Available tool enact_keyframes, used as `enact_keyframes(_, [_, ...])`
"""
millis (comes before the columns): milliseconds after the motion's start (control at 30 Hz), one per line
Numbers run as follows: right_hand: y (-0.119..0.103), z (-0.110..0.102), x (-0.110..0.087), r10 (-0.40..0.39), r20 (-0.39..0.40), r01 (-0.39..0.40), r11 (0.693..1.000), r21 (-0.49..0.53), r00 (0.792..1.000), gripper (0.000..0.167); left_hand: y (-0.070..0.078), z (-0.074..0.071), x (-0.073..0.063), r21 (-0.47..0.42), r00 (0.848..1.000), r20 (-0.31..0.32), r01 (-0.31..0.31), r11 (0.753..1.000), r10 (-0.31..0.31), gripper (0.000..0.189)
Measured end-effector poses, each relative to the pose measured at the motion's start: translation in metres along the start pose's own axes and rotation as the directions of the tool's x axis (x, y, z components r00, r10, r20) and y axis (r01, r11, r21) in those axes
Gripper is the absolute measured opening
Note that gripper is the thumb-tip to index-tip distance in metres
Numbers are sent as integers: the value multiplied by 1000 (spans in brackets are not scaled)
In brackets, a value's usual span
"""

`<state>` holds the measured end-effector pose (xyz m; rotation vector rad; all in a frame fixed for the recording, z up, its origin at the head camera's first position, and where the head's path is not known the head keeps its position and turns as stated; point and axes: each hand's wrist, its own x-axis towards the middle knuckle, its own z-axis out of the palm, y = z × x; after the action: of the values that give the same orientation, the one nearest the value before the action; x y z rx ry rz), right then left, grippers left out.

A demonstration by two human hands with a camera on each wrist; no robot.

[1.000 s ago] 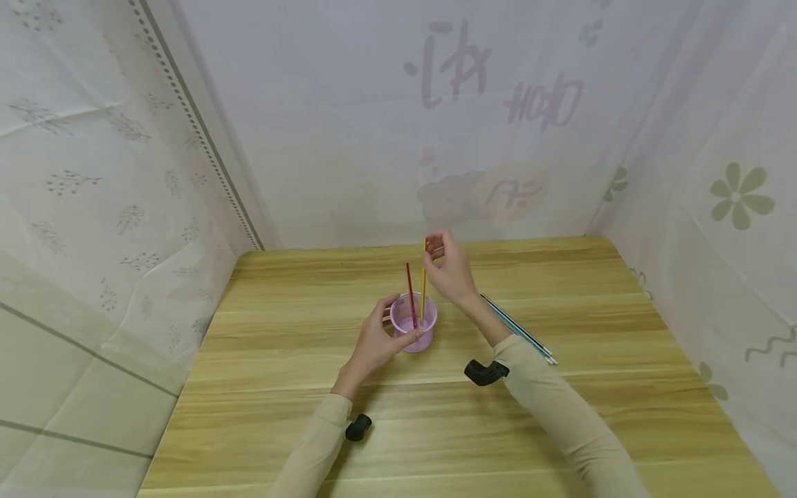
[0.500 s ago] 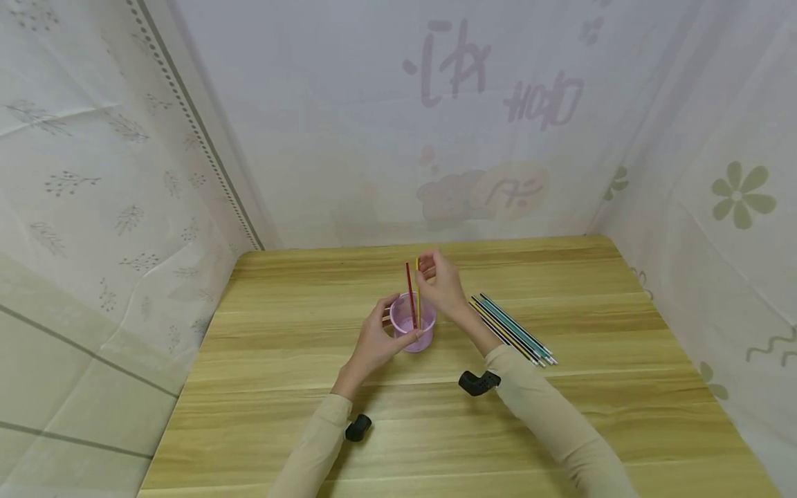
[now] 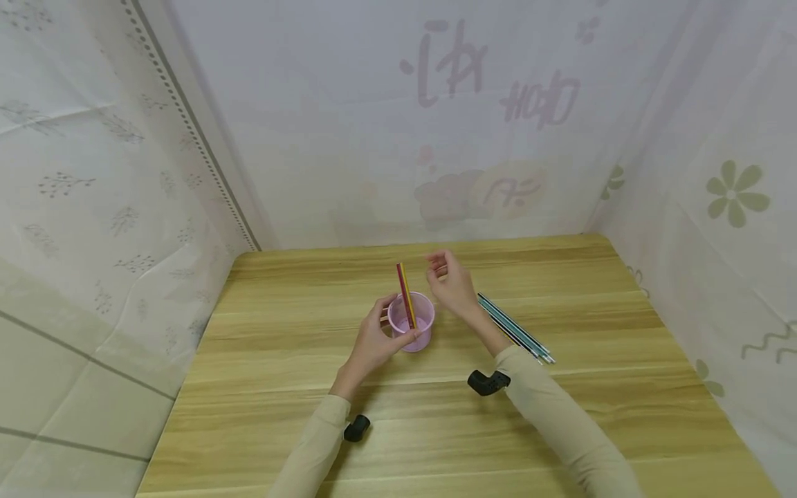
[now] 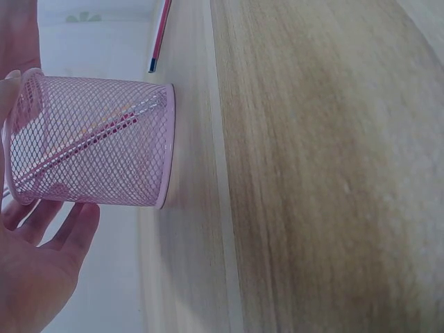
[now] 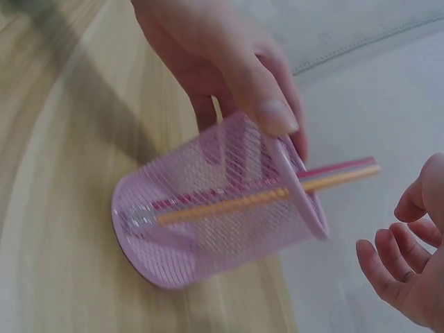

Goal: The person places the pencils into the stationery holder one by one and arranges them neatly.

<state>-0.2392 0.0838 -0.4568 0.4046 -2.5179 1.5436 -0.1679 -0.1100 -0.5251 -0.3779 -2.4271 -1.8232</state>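
Observation:
A pink mesh pencil cup (image 3: 426, 339) stands upright on the table, and my left hand (image 3: 376, 343) grips it, thumb at the near rim and fingers round its left side. Inside lean a red pencil (image 5: 340, 166) and a yellow pencil (image 5: 236, 206), side by side, their upper ends out past the rim. My right hand (image 3: 454, 285) hovers to the right of the cup, fingers loosely bent with nothing between them. In the right wrist view the right hand (image 5: 416, 257) is apart from the pencil ends.
Several striped pencils (image 3: 517, 328) in teal, black and yellow lie in a slanted bundle right of the cup, partly behind the right forearm. The wooden table (image 3: 411, 429) ends at a patterned cloth (image 3: 349, 173) behind. A black wrist camera (image 3: 488, 382) sits on each sleeve.
The right hand lowered the yellow pencil into the cup beside the red one, let it go and drew back to the right. The left hand keeps its hold on the cup.

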Motion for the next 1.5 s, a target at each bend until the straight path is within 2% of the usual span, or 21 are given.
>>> enact_keyframes(167, [7,-18,4,23,6,-23,1000,-18,1000,28,-1,0,0,-36,1000,-1,-13,999,13,83])
enact_keyframes(433, [26,-44,7,72,-11,-72,996,-43,997,28,-2,0,0,-4,1000,6,0,1000,0,81])
enact_keyframes(833, [62,-68,2,126,-18,-128,982,-139,992,30,0,0,-1,-24,1000,9,3,1000,-3,84])
enact_keyframes(933, [72,-72,0,144,-15,-145,978,-150,989,31,5,0,-1,-27,1000,18,17,1000,-16,85])
enact_keyframes(1167, [90,-78,-8,181,10,-177,968,-176,983,34,32,-4,-6,-38,1000,24,11,999,-10,81])
enact_keyframes(1500, [110,-82,-20,201,42,-185,953,-240,979,33,35,-4,-6,-31,999,17,30,999,-29,82])
